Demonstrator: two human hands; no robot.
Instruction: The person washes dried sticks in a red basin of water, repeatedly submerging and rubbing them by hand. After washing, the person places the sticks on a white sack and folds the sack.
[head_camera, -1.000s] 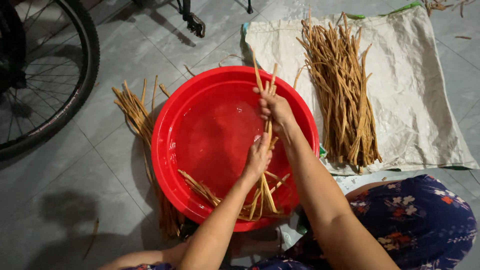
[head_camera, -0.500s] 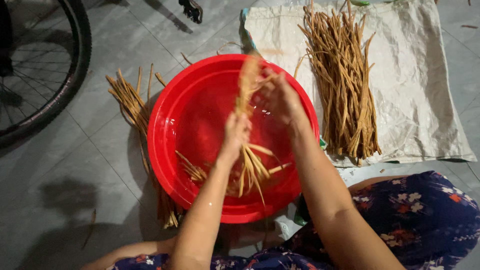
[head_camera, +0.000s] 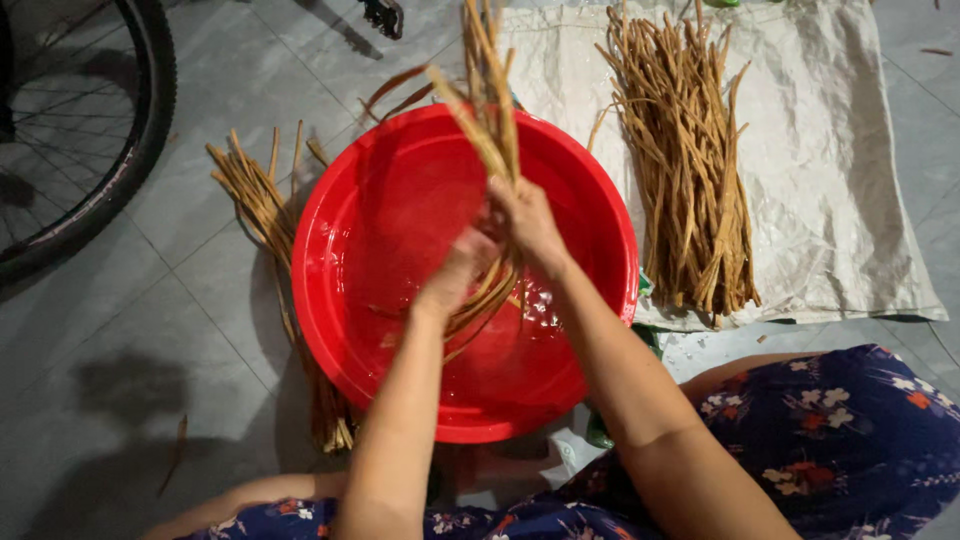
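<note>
Head view looks straight down on a round red basin (head_camera: 400, 300) standing on a grey tiled floor (head_camera: 150, 330). Both hands meet over the middle of the basin. The right hand (head_camera: 528, 222) is closed around a bundle of brown sticks (head_camera: 490, 100), gripping it near its middle, so that the upper ends fan out past the far rim of the basin and the lower ends hang down inside it. The left hand (head_camera: 462, 272) sits just below and to the left of the right hand, its fingers wrapped around the lower part of the same bundle; it is a little blurred, so how tightly it grips cannot be told. The bundle is lifted clear of the bottom of the basin, which looks wet, with a few drops showing near the lower ends of the sticks.

Left of the basin, partly tucked under its rim, lies a loose pile of sticks (head_camera: 262, 200) on the floor. Right of the basin a pale woven sack (head_camera: 840, 170) is spread flat, and a long heap of sticks (head_camera: 690, 170) lies along it. Beyond the basin to the far left a bicycle wheel (head_camera: 140, 130) stands on the floor. Near the basin's right side, a knee in dark flowered cloth (head_camera: 850, 440) shows.
</note>
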